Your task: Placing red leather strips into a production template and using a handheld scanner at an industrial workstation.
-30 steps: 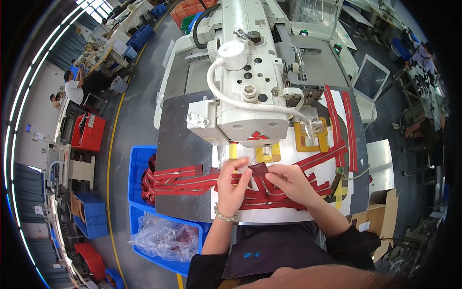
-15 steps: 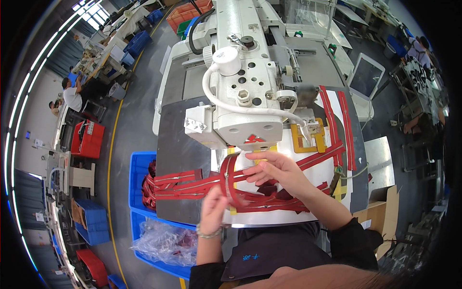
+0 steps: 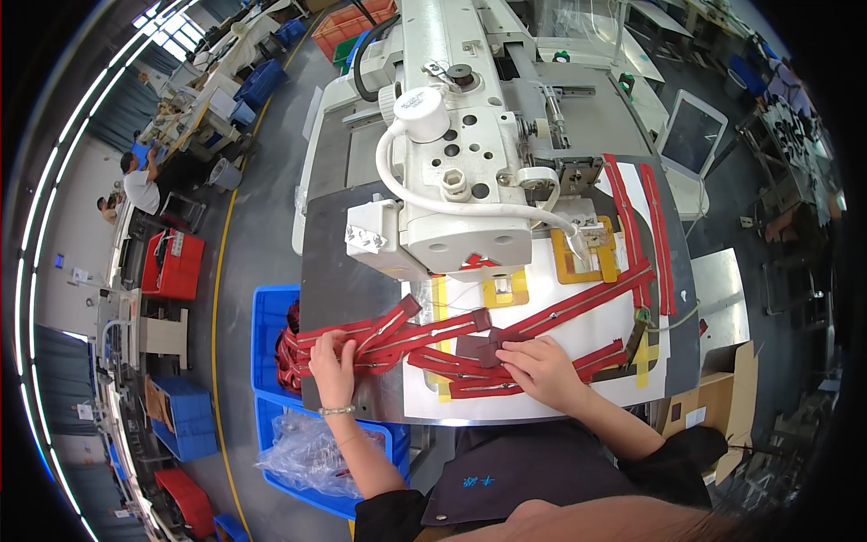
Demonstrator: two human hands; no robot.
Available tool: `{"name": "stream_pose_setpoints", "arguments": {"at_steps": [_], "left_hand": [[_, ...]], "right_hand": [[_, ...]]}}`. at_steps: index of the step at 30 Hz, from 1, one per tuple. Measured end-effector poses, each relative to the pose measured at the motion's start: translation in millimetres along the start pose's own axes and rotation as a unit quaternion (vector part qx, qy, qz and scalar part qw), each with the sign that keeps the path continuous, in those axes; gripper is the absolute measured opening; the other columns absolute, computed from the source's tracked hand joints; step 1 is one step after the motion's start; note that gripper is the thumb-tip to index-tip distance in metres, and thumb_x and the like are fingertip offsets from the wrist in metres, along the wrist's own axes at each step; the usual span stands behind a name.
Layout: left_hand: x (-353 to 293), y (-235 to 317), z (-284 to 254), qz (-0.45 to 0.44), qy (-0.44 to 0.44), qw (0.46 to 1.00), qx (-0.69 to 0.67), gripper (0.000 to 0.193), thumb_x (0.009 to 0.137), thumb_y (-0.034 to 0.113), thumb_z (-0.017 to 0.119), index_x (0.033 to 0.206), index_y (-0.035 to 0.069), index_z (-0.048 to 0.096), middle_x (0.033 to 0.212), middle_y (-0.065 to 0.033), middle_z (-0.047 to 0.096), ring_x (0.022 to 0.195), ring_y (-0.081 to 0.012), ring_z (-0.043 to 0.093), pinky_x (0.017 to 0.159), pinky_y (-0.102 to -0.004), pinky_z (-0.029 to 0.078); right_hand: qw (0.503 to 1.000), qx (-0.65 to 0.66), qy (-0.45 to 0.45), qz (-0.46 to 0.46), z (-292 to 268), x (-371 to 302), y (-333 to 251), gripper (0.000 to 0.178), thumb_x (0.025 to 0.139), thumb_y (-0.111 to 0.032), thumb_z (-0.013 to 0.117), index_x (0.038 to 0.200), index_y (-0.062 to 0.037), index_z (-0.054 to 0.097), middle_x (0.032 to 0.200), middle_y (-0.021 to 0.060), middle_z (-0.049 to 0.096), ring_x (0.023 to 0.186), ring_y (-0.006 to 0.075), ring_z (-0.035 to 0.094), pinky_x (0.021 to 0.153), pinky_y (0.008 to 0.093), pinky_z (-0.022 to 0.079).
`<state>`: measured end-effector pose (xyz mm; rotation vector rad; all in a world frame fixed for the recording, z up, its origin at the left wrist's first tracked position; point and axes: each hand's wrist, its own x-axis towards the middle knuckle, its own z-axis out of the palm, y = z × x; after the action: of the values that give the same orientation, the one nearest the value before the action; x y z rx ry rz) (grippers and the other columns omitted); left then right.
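Observation:
At the left edge of the machine table, my left hand is closed on the end of a bunch of red zippers with metal teeth. Two of these zippers fan out to the right, one tipped with a small dark patch. My right hand pinches a small dark maroon fabric piece over the white sheet. Other red zippers lie under and around it, one slanting up to the right. The white sewing machine head stands just beyond both hands.
A yellow clamp frame sits right of the machine head, a smaller yellow frame below it. Left of the table is a blue bin with red zippers; a second blue bin holds clear plastic. A cardboard box stands at right.
The zipper that stood looped upright between my hands now lies down. My left hand has moved left onto the zipper bunch. My right hand has come down and nearer, onto the maroon piece.

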<state>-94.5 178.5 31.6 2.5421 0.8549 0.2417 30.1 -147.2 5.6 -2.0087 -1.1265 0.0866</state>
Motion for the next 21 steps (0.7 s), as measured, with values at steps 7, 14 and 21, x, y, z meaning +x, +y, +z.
{"name": "stream_pose_setpoints", "arguments": {"at_steps": [7, 14, 21], "left_hand": [[1.5, -18.1, 37.7, 0.055, -0.066, 0.994, 0.068, 0.062, 0.083, 0.034, 0.065, 0.140, 0.034, 0.042, 0.153, -0.0104, 0.024, 0.142, -0.0311, 0.017, 0.110, -0.0580, 0.008], [14.2, -30.8, 32.6, 0.029, 0.084, 0.981, 0.175, 0.064, 0.082, 0.010, 0.061, 0.140, 0.025, 0.042, 0.151, -0.0121, 0.026, 0.139, -0.0311, 0.025, 0.109, -0.0565, 0.014], [-6.9, 61.7, 38.2, 0.233, 0.064, 0.968, 0.070, 0.054, 0.076, 0.002, 0.056, 0.127, 0.018, 0.056, 0.134, -0.0082, 0.048, 0.125, -0.0281, 0.042, 0.101, -0.0477, 0.027]], "right_hand": [[0.988, -0.120, -0.026, -0.092, 8.6, 6.0, -11.5, 0.039, 0.079, -0.021, 0.069, 0.116, -0.0126, 0.062, 0.128, 0.0093, 0.054, 0.117, 0.0230, 0.051, 0.096, 0.0417, 0.038], [0.984, -0.144, -0.053, -0.091, 17.5, -2.8, -4.1, 0.039, 0.081, -0.024, 0.066, 0.118, -0.0136, 0.060, 0.128, 0.0095, 0.054, 0.121, 0.0231, 0.048, 0.101, 0.0432, 0.035], [0.987, -0.108, 0.007, -0.121, 9.9, -7.6, -6.2, 0.029, 0.080, -0.020, 0.068, 0.106, -0.0057, 0.065, 0.114, 0.0079, 0.061, 0.107, 0.0205, 0.056, 0.092, 0.0362, 0.040]]}}
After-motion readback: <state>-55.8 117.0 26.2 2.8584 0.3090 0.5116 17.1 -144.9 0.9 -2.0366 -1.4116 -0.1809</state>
